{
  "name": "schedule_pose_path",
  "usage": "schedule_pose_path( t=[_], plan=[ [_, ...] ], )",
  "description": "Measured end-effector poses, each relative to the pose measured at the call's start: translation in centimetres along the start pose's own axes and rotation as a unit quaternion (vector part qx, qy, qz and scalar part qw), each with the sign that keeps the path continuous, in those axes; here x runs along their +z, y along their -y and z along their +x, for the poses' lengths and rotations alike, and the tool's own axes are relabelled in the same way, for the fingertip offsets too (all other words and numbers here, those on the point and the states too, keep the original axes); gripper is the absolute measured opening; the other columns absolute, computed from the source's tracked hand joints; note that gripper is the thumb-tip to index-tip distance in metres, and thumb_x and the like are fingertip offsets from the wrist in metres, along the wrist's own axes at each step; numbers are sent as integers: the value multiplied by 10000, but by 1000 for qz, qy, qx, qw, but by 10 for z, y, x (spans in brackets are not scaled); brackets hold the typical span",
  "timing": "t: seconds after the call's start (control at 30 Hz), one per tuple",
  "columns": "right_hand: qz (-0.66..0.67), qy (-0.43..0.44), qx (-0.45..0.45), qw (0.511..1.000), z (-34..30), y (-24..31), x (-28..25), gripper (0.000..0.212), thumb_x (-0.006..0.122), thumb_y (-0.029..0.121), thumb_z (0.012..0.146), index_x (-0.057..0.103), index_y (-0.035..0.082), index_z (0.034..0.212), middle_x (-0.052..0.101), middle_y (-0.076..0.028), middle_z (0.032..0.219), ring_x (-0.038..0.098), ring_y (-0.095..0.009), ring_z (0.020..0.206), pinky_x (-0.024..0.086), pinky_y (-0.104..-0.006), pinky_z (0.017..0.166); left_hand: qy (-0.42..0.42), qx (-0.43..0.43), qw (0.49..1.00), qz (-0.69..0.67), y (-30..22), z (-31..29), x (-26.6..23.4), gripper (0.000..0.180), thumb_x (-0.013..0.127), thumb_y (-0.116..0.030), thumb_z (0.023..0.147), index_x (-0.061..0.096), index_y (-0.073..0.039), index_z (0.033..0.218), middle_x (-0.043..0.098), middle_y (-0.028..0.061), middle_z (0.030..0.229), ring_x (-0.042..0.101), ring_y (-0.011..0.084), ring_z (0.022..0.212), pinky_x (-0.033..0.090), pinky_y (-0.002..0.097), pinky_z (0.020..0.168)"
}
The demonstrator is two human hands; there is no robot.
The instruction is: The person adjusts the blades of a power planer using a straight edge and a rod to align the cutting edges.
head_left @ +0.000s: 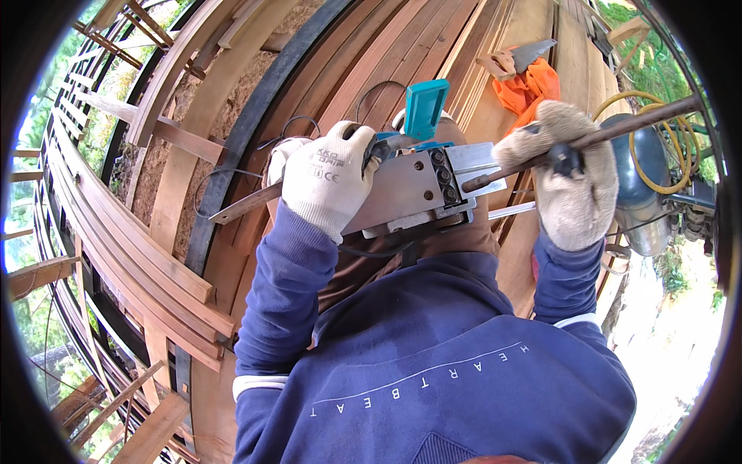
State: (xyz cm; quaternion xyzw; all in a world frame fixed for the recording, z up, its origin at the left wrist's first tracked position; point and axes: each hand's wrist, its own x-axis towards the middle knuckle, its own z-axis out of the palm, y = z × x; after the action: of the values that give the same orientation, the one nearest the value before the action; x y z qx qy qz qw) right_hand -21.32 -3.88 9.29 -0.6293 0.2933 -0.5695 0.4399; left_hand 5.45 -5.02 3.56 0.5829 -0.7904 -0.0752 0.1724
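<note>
My left hand, in a white knit glove, is closed on a power tool with a flat silver metal side and bolts. A teal part stands up from its far side; I cannot tell the tool's exact kind. The tool lies across my lap. A gloved right hand of mine is closed around a long brown rod, whose rounded tip comes up to the tool's right end. A small black piece shows at the right glove; its nature is unclear. A narrow flat strip sticks out left of my left hand.
Long boards run away in front of me. On them lie a handsaw and an orange cloth. A dark tank with a yellow hose stands at right. Stacked planks lie at left.
</note>
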Motion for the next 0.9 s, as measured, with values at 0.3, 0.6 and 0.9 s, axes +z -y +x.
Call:
schedule_pose_path(
  t=[0.3,0.6,0.9],
  plan=[
    [-57,-126,201,970,-39,2,-30,306,485,-65,830,622,0,1095,611,-26,751,539,-80,552,407,-199,457,23,-14,1000,4,2,6,-1,279,728,-180,786,665,-112,1049,664,84,1020,676,315,885,545,398,765],
    [-337,193,-31,921,-83,-29,-5,198,716,214,809,657,45,892,616,-248,1198,676,-386,834,559,-408,692,-1,-13,1000,-25,20,18,11,238,701,-175,825,678,-108,1052,690,100,1017,678,323,909,547,397,777],
    [-388,258,-30,884,-91,-41,7,292,771,160,599,616,33,811,516,-266,1401,694,-341,781,576,-387,650,-44,20,996,-71,12,16,0,230,714,-152,791,665,-93,1007,675,97,980,673,320,874,543,391,740]
  ],
)
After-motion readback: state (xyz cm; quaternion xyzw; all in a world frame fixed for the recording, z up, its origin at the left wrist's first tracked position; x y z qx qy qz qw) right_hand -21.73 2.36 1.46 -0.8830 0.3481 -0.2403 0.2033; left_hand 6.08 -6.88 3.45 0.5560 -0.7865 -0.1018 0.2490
